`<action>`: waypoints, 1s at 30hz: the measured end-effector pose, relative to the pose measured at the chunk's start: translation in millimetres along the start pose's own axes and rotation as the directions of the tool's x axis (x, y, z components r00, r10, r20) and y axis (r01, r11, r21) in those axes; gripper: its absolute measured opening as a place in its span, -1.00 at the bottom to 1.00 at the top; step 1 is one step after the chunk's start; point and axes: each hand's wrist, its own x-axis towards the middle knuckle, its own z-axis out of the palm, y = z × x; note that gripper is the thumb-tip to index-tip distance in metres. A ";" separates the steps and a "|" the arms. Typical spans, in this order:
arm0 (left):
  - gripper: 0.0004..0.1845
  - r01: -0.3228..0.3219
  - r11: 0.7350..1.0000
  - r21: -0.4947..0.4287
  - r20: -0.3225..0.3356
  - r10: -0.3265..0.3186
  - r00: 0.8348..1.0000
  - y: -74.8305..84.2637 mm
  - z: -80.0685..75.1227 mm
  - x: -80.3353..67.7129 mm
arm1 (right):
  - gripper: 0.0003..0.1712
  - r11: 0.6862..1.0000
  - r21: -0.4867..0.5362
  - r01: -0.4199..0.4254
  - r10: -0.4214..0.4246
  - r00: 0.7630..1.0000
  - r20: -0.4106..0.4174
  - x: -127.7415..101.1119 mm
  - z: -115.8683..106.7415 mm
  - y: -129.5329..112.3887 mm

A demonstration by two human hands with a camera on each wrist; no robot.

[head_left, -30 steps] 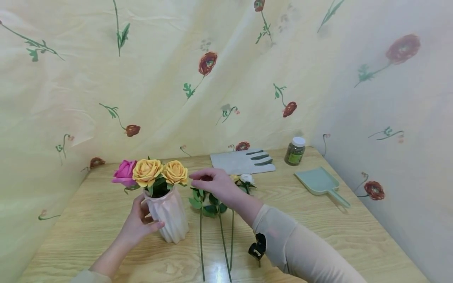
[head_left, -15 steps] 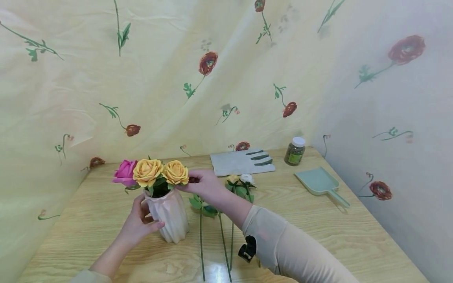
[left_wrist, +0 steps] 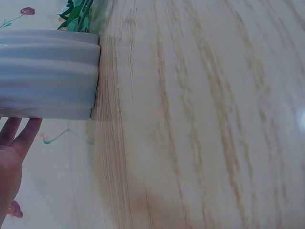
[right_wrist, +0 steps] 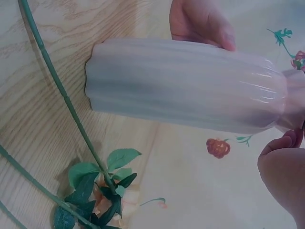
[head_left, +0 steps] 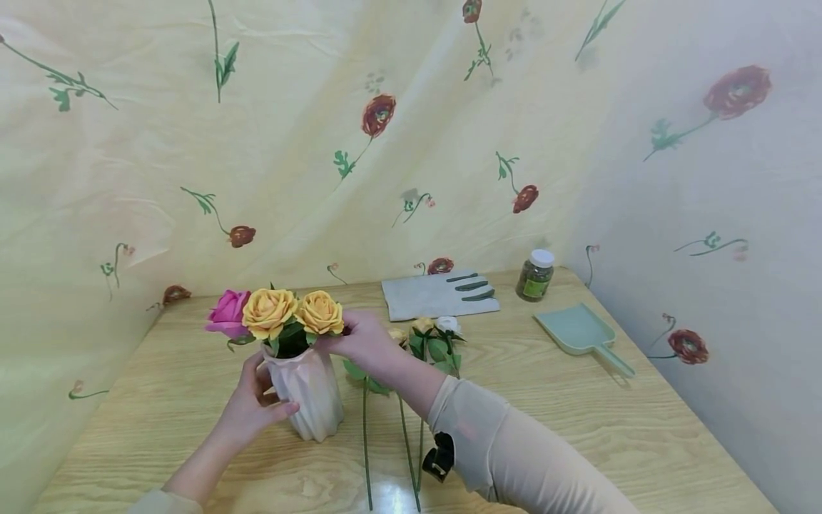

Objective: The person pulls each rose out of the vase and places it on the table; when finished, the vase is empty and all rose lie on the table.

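My left hand (head_left: 253,403) grips the white fluted vase (head_left: 308,400), thumb at its near side and fingers reaching behind. The vase stands on the table. Out of it rise two yellow roses (head_left: 268,314) and a magenta rose (head_left: 227,314). My right hand (head_left: 369,346) is at the right-hand yellow rose (head_left: 320,313), just above the vase rim; the bloom hides its fingertips in the head view. In the right wrist view, the right hand (right_wrist: 283,164) has bent fingers beside the vase neck, their tips cut off by the frame edge.
Several loose flowers lie right of the vase, among them a white rose (head_left: 448,326), with green stems (head_left: 367,457) toward the front. Behind are a grey glove (head_left: 417,298) and a white-capped jar (head_left: 536,277). A pale green dustpan (head_left: 578,330) lies right.
My right hand has moved left from above the loose flowers to the right-hand yellow rose. Its fingertips are now hidden there. My left hand and the vase have stayed in place.
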 end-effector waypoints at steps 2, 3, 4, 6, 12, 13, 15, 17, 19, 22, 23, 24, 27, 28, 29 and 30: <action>-0.09 -0.004 1.000 0.000 -0.002 0.004 1.000 -0.3 0.1 0.1 | -0.69 1.000 -0.003 0.001 -0.001 1.000 -0.008 0.1 0.9 0.0; -0.09 -0.005 1.000 -0.004 -0.003 0.005 1.000 -0.6 0.2 0.2 | -0.68 1.000 0.000 -0.002 0.002 1.000 -0.011 0.2 1.1 -0.1; -0.09 -0.011 1.000 -0.011 -0.005 0.011 1.000 -0.8 0.3 0.2 | -0.67 1.000 0.001 -0.009 0.009 1.000 -0.010 0.4 1.2 -0.4; -0.09 -0.017 1.000 -0.023 -0.007 0.017 1.000 -1.4 0.6 0.0 | -0.65 1.000 -0.004 -0.030 0.030 0.999 -0.019 1.0 0.9 -0.9; -0.09 -0.065 0.997 -0.051 -0.011 0.064 0.998 -4.5 0.8 -0.1 | -0.64 0.999 -0.018 -0.035 0.034 0.998 -0.054 2.5 -1.7 -5.8; -0.08 -0.066 0.996 -0.052 -0.009 0.066 0.998 -5.0 0.7 0.0 | -0.64 1.000 -0.012 -0.022 0.022 0.998 -0.054 2.8 -2.2 -6.9; -0.09 -0.064 0.997 -0.043 -0.007 0.064 0.998 -5.5 0.5 0.2 | -0.65 1.000 0.007 -0.008 0.008 0.999 -0.053 3.6 -2.9 -8.6; -0.11 -0.057 0.998 -0.032 -0.008 0.057 0.998 -4.9 0.5 0.8 | -0.67 1.000 0.029 -0.003 0.004 0.998 -0.058 4.0 -3.7 -10.6; -0.13 -0.042 0.999 -0.020 -0.008 0.041 0.999 -3.7 0.5 1.2 | -0.69 0.998 0.055 0.008 -0.004 0.998 -0.067 4.2 -4.3 -13.0; -0.15 -0.024 1.000 -0.009 -0.014 0.024 1.000 -2.2 0.4 1.6 | -0.71 0.995 0.090 0.031 -0.023 0.996 -0.087 4.4 -5.5 -17.9; -0.14 -0.016 1.000 -0.007 -0.014 0.016 1.000 -1.8 0.3 1.6 | -0.71 0.993 0.110 0.045 -0.035 0.995 -0.091 4.5 -5.9 -19.7; -0.14 -0.010 1.000 -0.007 -0.014 0.010 1.000 -1.4 0.3 1.4 | -0.70 0.990 0.126 0.058 -0.046 0.994 -0.094 4.7 -6.4 -21.5; -0.13 0.009 1.000 -0.003 -0.017 -0.009 1.000 -0.4 0.2 1.1 | -0.66 0.979 0.181 0.098 -0.079 0.991 -0.105 4.8 -8.1 -26.8; -0.13 0.016 1.000 0.001 -0.017 -0.016 1.000 0.1 0.2 0.9 | -0.66 0.974 0.198 0.112 -0.092 0.990 -0.108 5.1 -8.8 -28.1; -0.14 0.023 1.000 0.006 -0.017 -0.023 1.000 0.6 0.3 0.9 | -0.66 0.970 0.206 0.126 -0.104 0.988 -0.115 5.4 -9.6 -29.2; -0.14 0.030 0.999 0.013 -0.017 -0.030 0.999 1.1 0.4 0.8 | -0.67 0.966 0.213 0.145 -0.122 0.986 -0.118 5.9 -10.6 -30.1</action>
